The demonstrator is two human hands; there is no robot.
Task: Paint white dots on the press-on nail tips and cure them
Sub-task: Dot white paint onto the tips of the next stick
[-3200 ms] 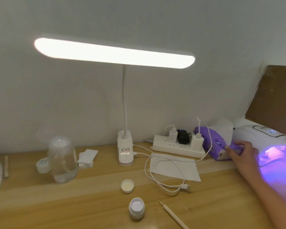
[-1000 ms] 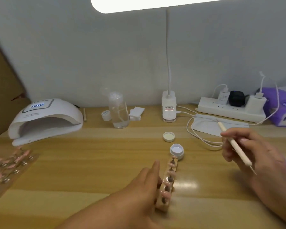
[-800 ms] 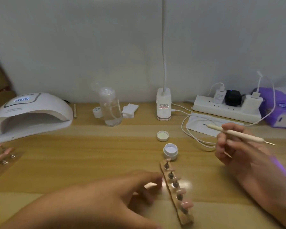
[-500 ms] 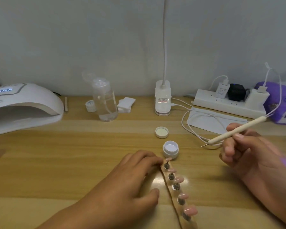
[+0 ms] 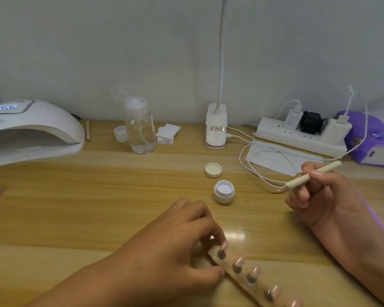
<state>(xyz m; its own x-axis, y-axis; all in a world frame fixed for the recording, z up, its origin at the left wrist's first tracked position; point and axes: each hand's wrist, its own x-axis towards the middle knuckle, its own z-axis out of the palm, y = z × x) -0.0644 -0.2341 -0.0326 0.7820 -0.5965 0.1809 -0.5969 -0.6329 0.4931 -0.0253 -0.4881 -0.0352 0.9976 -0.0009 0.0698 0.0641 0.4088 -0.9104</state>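
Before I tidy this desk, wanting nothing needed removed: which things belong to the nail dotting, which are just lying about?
In use: dotting tool in right hand, open white pot, its lid, nail tips on holder strip gripped by left hand, curing lamp.
Lying about: pump bottle, cotton pads, power strip, purple pack.

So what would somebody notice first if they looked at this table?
Probably the two hands up front: the left hand holds a strip of pink nail tips at the bottom, and the right hand grips a pen. Between them sits a small open jar, and a big white lamp stands far left.
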